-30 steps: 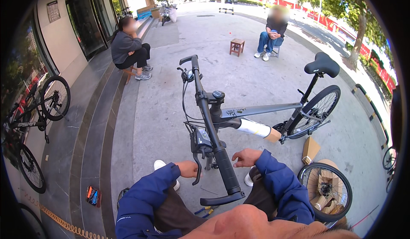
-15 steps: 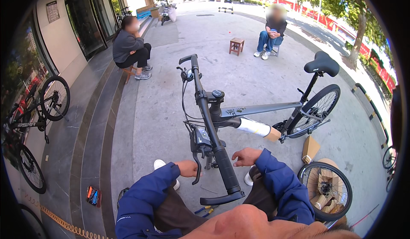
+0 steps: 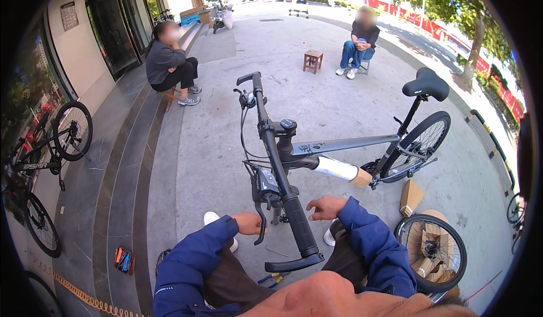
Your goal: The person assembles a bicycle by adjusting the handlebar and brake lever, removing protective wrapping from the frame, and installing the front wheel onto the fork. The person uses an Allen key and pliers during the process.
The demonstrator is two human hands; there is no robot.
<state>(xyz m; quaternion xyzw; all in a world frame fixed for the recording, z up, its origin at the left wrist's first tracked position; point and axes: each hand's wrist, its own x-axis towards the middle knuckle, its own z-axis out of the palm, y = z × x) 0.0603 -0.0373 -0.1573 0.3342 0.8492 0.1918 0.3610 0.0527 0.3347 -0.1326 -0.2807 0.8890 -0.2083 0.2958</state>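
A grey bicycle point(image 3: 350, 143) without its front wheel stands before me, its handlebar point(image 3: 275, 155) running toward me. My left hand point(image 3: 248, 223) is by the black brake lever point(image 3: 261, 224), left of the handlebar; its fingertips are hidden behind the lever, so its grip is unclear. On the other side, my right hand point(image 3: 326, 208) hovers near the rubber grip point(image 3: 300, 223), fingers loosely bent and apart, holding nothing visible. White and brown wrapping point(image 3: 337, 168) covers the down tube. Between the hands, the fork point(image 3: 276, 212) shows below the bar.
A loose wheel point(image 3: 459, 263) lies on cardboard at the right, near a cardboard piece point(image 3: 412, 197). Pliers point(image 3: 274, 280) lie below the handlebar. A tool tray point(image 3: 124, 260) sits on the left steps, beside another bicycle point(image 3: 54, 161). Two people sit farther off, near a small stool point(image 3: 313, 60).
The seated person at the left has leaned slightly farther left. My hands and the bicycle show no clear movement.
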